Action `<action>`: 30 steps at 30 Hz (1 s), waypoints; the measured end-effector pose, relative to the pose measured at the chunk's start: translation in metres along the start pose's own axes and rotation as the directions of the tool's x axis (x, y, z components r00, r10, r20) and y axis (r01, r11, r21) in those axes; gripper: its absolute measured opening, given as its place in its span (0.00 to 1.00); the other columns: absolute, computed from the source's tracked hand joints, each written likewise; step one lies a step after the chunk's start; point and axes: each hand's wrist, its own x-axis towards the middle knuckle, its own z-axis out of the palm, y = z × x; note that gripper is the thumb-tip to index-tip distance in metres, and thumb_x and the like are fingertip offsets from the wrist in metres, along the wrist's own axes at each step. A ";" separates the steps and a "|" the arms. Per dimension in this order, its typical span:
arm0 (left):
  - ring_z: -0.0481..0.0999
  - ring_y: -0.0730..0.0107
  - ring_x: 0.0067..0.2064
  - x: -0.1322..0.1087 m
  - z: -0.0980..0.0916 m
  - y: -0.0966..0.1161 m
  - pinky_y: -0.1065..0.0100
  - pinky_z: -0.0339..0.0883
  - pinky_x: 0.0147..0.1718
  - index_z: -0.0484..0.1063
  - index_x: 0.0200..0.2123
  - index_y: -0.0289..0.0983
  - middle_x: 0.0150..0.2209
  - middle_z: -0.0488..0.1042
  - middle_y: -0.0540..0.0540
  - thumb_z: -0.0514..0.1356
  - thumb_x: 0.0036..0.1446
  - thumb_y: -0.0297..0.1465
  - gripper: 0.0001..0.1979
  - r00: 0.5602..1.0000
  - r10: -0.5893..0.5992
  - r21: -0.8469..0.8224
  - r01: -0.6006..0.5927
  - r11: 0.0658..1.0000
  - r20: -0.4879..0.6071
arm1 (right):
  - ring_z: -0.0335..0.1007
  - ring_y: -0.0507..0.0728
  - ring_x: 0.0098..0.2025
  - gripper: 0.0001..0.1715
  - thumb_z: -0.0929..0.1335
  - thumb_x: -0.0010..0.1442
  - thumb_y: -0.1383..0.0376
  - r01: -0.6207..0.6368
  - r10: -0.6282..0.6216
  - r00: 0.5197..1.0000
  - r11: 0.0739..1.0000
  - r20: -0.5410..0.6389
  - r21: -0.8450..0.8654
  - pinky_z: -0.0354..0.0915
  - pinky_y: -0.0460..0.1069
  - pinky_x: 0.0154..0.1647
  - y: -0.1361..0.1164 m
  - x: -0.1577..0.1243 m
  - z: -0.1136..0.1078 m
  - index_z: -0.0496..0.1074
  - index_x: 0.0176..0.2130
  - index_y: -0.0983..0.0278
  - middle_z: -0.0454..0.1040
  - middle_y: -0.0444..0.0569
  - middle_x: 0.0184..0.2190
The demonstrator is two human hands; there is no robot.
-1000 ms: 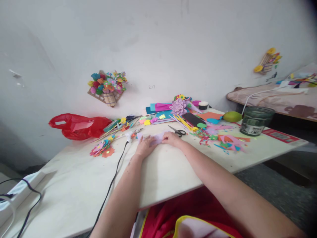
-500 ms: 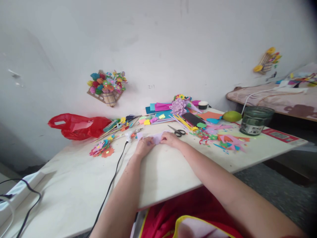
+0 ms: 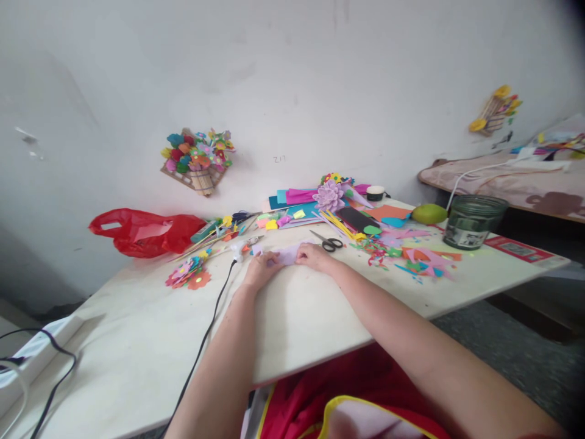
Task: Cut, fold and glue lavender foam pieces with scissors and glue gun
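A light purple sheet [image 3: 287, 255], paper or thin foam, lies on the pale table between my hands. My left hand [image 3: 262, 268] has its fingers closed on the sheet's left part. The near right edge is pinched by my right hand [image 3: 312, 257]. Just beyond my right hand lie scissors [image 3: 329, 243] with black handles, blades pointing left and away. A white glue gun [image 3: 238, 250] with a black cord sits to the left of the sheet, close to my left hand.
Foam flowers [image 3: 188, 274] and a red plastic bag [image 3: 146, 233] are on the left. Coloured sheets and a purple flower [image 3: 329, 196] lie at the back. Right are scraps [image 3: 425, 261], a green fruit [image 3: 429, 213] and a glass jar [image 3: 473, 224]. A power strip [image 3: 41, 360] stands front left.
My left hand has shifted slightly left along the purple sheet. My right hand stays at almost the same spot, still pinching the edge.
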 end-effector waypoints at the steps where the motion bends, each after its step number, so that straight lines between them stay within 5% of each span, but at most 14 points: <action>1: 0.72 0.67 0.44 0.000 -0.001 -0.001 0.62 0.54 0.54 0.69 0.25 0.40 0.44 0.74 0.48 0.61 0.45 0.33 0.04 1.000 -0.010 -0.025 0.009 1.000 -0.009 | 0.66 0.51 0.35 0.04 0.68 0.50 0.66 0.002 -0.002 1.000 1.000 -0.001 0.001 0.56 0.43 0.32 0.001 0.000 0.000 0.73 0.28 0.64 0.72 0.46 0.32; 5: 0.73 0.67 0.42 0.000 0.000 -0.004 0.66 0.63 0.45 0.69 0.24 0.39 0.44 0.74 0.48 0.61 0.44 0.33 0.04 0.999 -0.041 -0.092 0.041 0.995 0.001 | 0.66 0.52 0.36 0.04 0.68 0.50 0.65 -0.010 0.010 1.000 1.000 0.011 -0.011 0.57 0.44 0.34 0.000 -0.002 -0.003 0.73 0.28 0.64 0.72 0.47 0.33; 12: 0.73 0.66 0.41 0.000 -0.001 0.001 0.68 0.64 0.42 0.70 0.21 0.40 0.46 0.73 0.50 0.60 0.43 0.33 0.04 0.996 -0.064 -0.044 0.066 0.997 0.055 | 0.66 0.54 0.40 0.05 0.69 0.50 0.63 0.043 -0.043 0.999 0.996 0.004 -0.079 0.57 0.45 0.37 -0.008 0.001 0.002 0.73 0.29 0.63 0.72 0.47 0.35; 30: 0.58 0.64 0.58 0.003 0.000 -0.004 0.65 0.52 0.54 0.71 0.22 0.39 0.52 0.68 0.47 0.60 0.45 0.34 0.05 0.993 -0.087 0.064 0.082 0.995 0.078 | 0.67 0.51 0.35 0.12 0.68 0.51 0.56 -0.068 0.069 0.997 0.994 0.015 -0.082 0.56 0.44 0.32 -0.005 0.005 0.009 0.72 0.28 0.63 0.71 0.46 0.37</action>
